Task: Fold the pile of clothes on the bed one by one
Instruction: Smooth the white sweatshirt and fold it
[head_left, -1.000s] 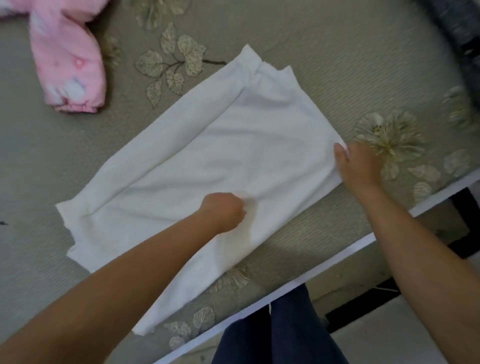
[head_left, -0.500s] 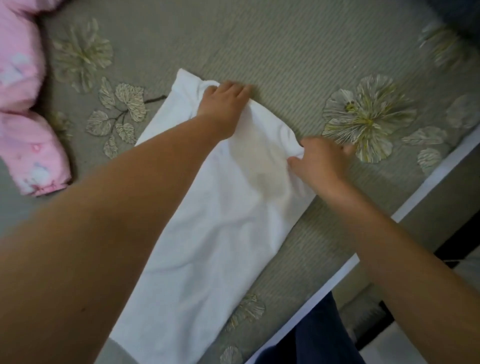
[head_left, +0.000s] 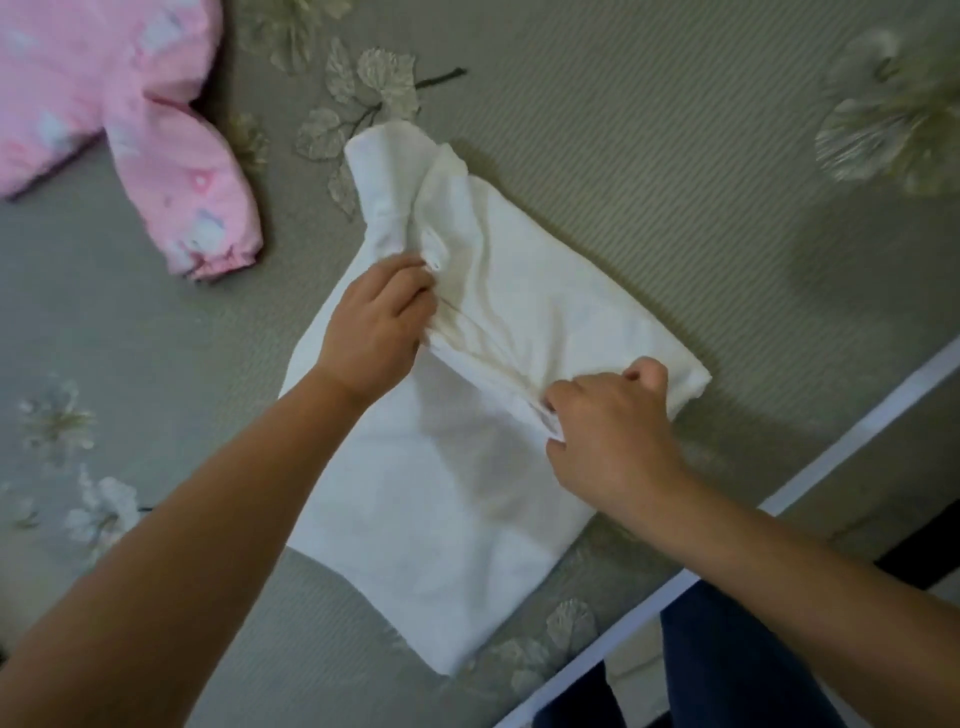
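White garment (head_left: 452, 499) on bed (head_left: 675, 156), far end now drawn back over middle since half-second earlier; left hand (head_left: 376, 325) and right hand (head_left: 605, 426) both pinching folded edge between them; fold half made; pink garment (head_left: 130, 130) beyond left hand, unfolded

We count 2 garments on the bed (head_left: 675, 156): 1 white garment (head_left: 441, 493), 1 pink garment (head_left: 156, 156). 2 hands in view: left hand (head_left: 374, 327), right hand (head_left: 608, 436), both gripping the white one. 1 bed, floral-print cover.
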